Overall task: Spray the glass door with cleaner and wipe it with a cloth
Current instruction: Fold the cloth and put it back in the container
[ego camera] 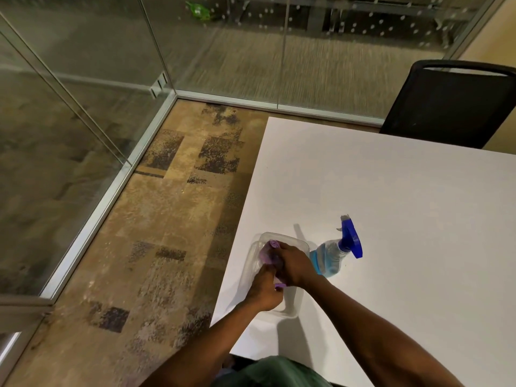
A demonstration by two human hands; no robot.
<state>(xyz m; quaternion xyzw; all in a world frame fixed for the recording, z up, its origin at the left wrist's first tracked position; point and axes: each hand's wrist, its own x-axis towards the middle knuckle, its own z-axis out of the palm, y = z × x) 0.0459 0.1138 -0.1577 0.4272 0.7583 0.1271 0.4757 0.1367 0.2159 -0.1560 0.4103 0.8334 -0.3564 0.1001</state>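
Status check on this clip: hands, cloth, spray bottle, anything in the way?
Left hand and right hand both gripping purple cloth over clear tub. Spray bottle lying untouched on table. Nothing blocking.

Two bare forearms, no sleeves in view; green garment [272, 371] at the torso.

A white tabletop [405, 219] fills the lower right, its corner pointing toward the glass walls. Behind its far edge stands a black chair [452, 104] with a curved backrest. The floor is tan carpet [173, 213] with dark speckled rectangular patches. Glass wall panels [223, 46] in silver metal frames [106, 199] meet at a corner on the left and top, a band of small white dots across the upper panes. Grey striped carpet shows beyond the glass.
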